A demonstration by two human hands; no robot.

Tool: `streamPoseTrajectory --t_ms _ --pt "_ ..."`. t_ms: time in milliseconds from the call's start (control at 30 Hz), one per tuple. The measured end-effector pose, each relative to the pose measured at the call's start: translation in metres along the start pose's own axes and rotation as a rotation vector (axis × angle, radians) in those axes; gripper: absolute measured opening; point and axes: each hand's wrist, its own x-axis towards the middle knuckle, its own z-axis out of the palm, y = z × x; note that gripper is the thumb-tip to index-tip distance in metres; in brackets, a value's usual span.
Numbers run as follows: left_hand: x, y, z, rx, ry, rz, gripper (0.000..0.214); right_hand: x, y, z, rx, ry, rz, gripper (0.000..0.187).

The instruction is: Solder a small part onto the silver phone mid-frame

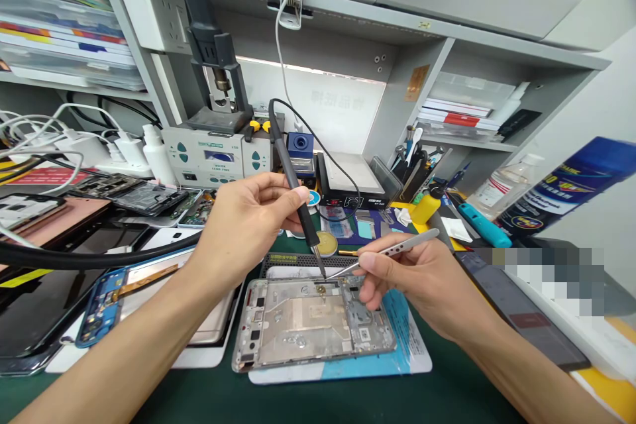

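My left hand (253,212) grips a black soldering iron (291,169), its tip pointing down at the upper edge of a phone frame (308,324). In my right hand (397,268) is a pair of metal tweezers (405,244), held closed-looking, with the points close to the iron's tip. Whether the tips touch each other is too small to tell. The phone frame lies flat, its bare metal inside facing up, on a white and blue board (417,351). My right fingers hover over the frame's upper right part.
Left of the frame lie opened phones, one a blue phone housing (99,308). Behind stand a soldering station (213,156), a small heating plate (350,175) and a round tin (326,243). On the right are a yellow bottle (426,207), a teal tool (484,225) and a blue spray can (566,185).
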Motion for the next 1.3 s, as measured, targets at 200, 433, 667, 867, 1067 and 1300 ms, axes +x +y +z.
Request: streamPoseTrajectory --t_ms 200,433,667,867,1067,1300 --pt "0.0011 -0.0012 -0.0011 0.008 -0.001 0.035 0.018 -0.0037 -0.0039 0.006 -0.108 0.027 -0.02 0.026" --pt "0.0014 0.0002 -0.0014 0.048 0.008 0.058 0.02 -0.0002 -0.0035 0.0058 -0.086 0.04 -0.025 0.022" --pt "-0.0004 -0.0004 -0.0006 0.074 -0.003 0.085 0.021 -0.0003 -0.0012 0.0094 -0.069 0.061 -0.011 0.028" --pt "-0.0018 -0.0005 0.0015 0.101 -0.031 0.085 0.018 -0.0019 0.0008 0.0098 -0.093 0.057 -0.024 0.029" --pt "-0.0027 0.0019 0.0006 0.133 -0.042 0.128 0.02 -0.0036 0.0021 0.0095 -0.104 0.053 -0.03 0.031" --pt "-0.001 -0.0013 -0.0017 0.148 -0.102 0.143 0.03 -0.0027 -0.0001 0.0081 -0.083 0.066 -0.049 0.031"
